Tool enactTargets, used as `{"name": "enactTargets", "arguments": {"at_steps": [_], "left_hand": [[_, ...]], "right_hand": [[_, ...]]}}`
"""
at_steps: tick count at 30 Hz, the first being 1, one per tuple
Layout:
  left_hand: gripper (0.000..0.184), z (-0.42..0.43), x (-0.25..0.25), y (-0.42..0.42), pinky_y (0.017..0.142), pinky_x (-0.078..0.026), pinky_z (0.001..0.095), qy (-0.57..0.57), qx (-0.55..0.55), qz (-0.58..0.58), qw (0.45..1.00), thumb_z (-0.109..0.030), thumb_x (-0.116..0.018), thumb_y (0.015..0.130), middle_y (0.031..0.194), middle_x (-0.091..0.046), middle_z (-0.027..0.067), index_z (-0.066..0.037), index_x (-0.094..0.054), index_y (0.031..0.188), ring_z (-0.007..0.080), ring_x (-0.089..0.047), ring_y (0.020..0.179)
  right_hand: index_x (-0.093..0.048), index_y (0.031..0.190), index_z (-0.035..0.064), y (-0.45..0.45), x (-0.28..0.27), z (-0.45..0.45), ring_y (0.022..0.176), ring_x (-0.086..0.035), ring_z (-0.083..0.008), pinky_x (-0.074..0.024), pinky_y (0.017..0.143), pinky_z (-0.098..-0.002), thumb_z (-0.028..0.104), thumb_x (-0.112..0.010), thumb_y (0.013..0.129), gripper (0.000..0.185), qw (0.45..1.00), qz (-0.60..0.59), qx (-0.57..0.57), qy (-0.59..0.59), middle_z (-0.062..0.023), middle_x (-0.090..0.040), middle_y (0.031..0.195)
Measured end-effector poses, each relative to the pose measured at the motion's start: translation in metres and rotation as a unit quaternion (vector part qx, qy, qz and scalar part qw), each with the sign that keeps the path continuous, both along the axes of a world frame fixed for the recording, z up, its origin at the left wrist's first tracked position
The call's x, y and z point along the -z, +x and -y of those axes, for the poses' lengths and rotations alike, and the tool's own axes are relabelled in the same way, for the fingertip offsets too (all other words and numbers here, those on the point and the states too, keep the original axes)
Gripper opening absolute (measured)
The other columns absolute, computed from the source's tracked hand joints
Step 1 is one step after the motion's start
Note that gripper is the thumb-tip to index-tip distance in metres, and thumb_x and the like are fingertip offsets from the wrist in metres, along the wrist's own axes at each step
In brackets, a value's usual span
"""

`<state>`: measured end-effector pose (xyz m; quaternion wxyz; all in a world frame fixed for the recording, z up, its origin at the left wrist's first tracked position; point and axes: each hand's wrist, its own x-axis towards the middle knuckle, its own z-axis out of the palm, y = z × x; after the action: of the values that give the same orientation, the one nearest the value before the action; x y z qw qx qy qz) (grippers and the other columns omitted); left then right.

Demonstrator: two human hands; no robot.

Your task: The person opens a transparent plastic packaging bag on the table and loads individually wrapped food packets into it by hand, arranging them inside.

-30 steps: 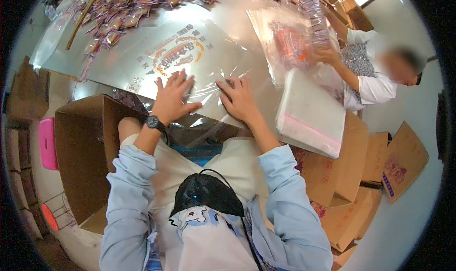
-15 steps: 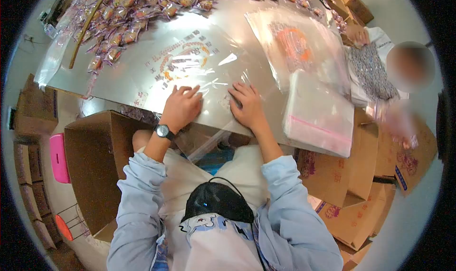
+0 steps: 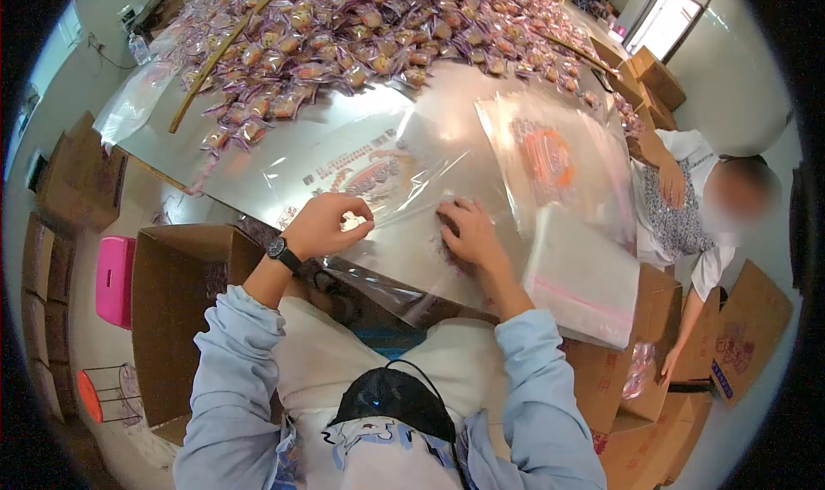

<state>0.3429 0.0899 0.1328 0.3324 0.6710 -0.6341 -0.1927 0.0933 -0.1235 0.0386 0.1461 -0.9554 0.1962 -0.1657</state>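
A large clear plastic bag (image 3: pixel 404 202) with red and orange print lies flat on the metal table, its near end hanging over the front edge. Above its left part, my left hand (image 3: pixel 328 225), with a black watch at the wrist, has thumb and forefinger pinched together; whatever is between them cannot be made out. My right hand (image 3: pixel 471 232) rests on the bag's right part, fingers apart and slightly bent, the plastic creased beside them. To the right of that hand lie a stack of printed clear bags (image 3: pixel 541 159) and a stack of plain clear bags (image 3: pixel 584 271) with a pink strip.
Small wrapped snacks (image 3: pixel 361 39) are heaped at the back, with a wooden stick (image 3: pixel 228 52) at left. An open cardboard box (image 3: pixel 185 318) stands left of my legs, near a pink stool (image 3: pixel 115 282). On the right, a co-worker (image 3: pixel 675 198) reaches into a box (image 3: pixel 653 318).
My left hand has gone from lying on the bag to a pinch. My right hand stays on the plastic. The view has tilted up, and the co-worker's arm now reaches down into a box.
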Motion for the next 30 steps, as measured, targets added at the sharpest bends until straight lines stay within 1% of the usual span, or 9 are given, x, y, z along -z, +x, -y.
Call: {"name": "enactTargets", "arguments": {"at_steps": [1, 4, 5, 8, 9, 15, 21, 25, 30], "left_hand": [[0.029, -0.004, 0.007, 0.01, 0.083, -0.054, 0.0404, 0.025, -0.03, 0.015, 0.999, -0.034, -0.07, 0.088, 0.104, -0.073, 0.01, -0.012, -0.072, 0.107, 0.029, -0.068, 0.097], [0.045, 0.001, 0.048, 0.044, 0.102, -0.046, 0.0437, -0.119, -0.058, 0.147, 0.98, -0.037, -0.071, 0.088, 0.129, -0.066, 0.0126, -0.011, -0.066, 0.125, 0.033, -0.057, 0.123], [0.059, -0.001, 0.054, 0.051, 0.115, -0.032, 0.0496, -0.038, -0.078, 0.175, 0.981, -0.043, -0.067, 0.09, 0.146, -0.053, 0.0136, -0.01, -0.057, 0.137, 0.0345, -0.043, 0.139], [0.063, -0.003, 0.088, 0.072, 0.12, -0.022, 0.0539, 0.015, -0.119, 0.277, 0.954, -0.05, -0.059, 0.093, 0.153, -0.046, 0.0139, -0.011, -0.053, 0.142, 0.034, -0.037, 0.144], [0.066, -0.005, 0.097, 0.074, 0.123, -0.013, 0.0564, 0.027, -0.14, 0.26, 0.955, -0.054, -0.053, 0.094, 0.157, -0.042, 0.0141, -0.012, -0.051, 0.145, 0.0334, -0.032, 0.148], [0.066, -0.003, 0.098, 0.069, 0.122, -0.012, 0.0583, 0.015, -0.185, 0.234, 0.954, -0.049, -0.055, 0.092, 0.154, -0.044, 0.0162, -0.009, -0.051, 0.145, 0.0329, -0.035, 0.146], [0.054, 0.001, 0.104, 0.075, 0.119, -0.015, 0.064, -0.003, -0.217, 0.203, 0.955, -0.038, -0.067, 0.086, 0.141, -0.059, 0.0156, -0.01, -0.063, 0.132, 0.0335, -0.046, 0.137], [0.049, 0.003, 0.101, 0.077, 0.118, -0.017, 0.0647, -0.033, -0.214, 0.204, 0.955, -0.034, -0.069, 0.084, 0.137, -0.062, 0.0121, -0.01, -0.067, 0.127, 0.0321, -0.049, 0.135], [0.049, 0.005, 0.098, 0.081, 0.118, -0.018, 0.0645, -0.012, -0.209, 0.209, 0.955, -0.031, -0.071, 0.082, 0.138, -0.062, 0.0099, -0.011, -0.068, 0.126, 0.0308, -0.05, 0.134]], "right_hand": [[-0.065, 0.128, 0.0109, 0.008, -0.005, 0.009, 0.123, -0.057, -0.0355, -0.0376, 0.11, -0.053, 0.02, -0.066, 0.085, 0.044, 1.0, 0.003, 0.005, -0.008, -0.0126, -0.067, 0.122], [-0.065, 0.127, 0.0091, 0.028, -0.023, 0.022, 0.109, -0.062, -0.0347, -0.0467, 0.099, -0.0464, 0.019, -0.066, 0.084, 0.044, 0.999, 0.038, 0.032, 0.015, -0.0152, -0.067, 0.11], [-0.064, 0.127, 0.0085, 0.035, -0.036, 0.023, 0.105, -0.063, -0.0342, -0.0484, 0.095, -0.0447, 0.019, -0.066, 0.084, 0.044, 0.996, 0.066, 0.045, 0.049, -0.016, -0.066, 0.106], [-0.063, 0.128, 0.0071, 0.049, -0.05, 0.032, 0.097, -0.065, -0.0324, -0.0513, 0.089, -0.0415, 0.019, -0.067, 0.085, 0.044, 0.986, 0.103, 0.088, 0.096, -0.0161, -0.065, 0.101], [-0.063, 0.128, 0.0068, 0.053, -0.052, 0.038, 0.095, -0.065, -0.0318, -0.0519, 0.088, -0.0407, 0.019, -0.067, 0.086, 0.044, 0.983, 0.108, 0.104, 0.104, -0.0157, -0.065, 0.1], [-0.053, 0.141, 0.01, 0.118, -0.046, 0.1, 0.124, -0.052, -0.0365, -0.0476, 0.099, -0.0489, 0.04, -0.076, 0.08, 0.071, 0.984, 0.102, 0.127, -0.071, -0.0175, -0.053, 0.133], [-0.035, 0.155, 0.0189, 0.241, -0.059, 0.144, 0.143, -0.031, -0.0445, -0.0398, 0.108, -0.0611, 0.067, -0.081, 0.067, 0.11, 0.976, 0.062, 0.206, -0.015, -0.0223, -0.028, 0.158], [-0.025, 0.16, 0.0226, 0.324, -0.067, 0.159, 0.15, -0.02, -0.0436, -0.0277, 0.106, -0.078, 0.077, -0.08, 0.058, 0.128, 0.986, 0.004, 0.169, -0.017, -0.019, -0.019, 0.165], [-0.024, 0.161, 0.0293, 0.426, -0.069, 0.148, 0.151, -0.019, -0.0448, -0.0228, 0.109, -0.0774, 0.083, -0.077, 0.052, 0.133, 0.994, 0.028, 0.07, -0.083, -0.0185, -0.015, 0.167]]}}
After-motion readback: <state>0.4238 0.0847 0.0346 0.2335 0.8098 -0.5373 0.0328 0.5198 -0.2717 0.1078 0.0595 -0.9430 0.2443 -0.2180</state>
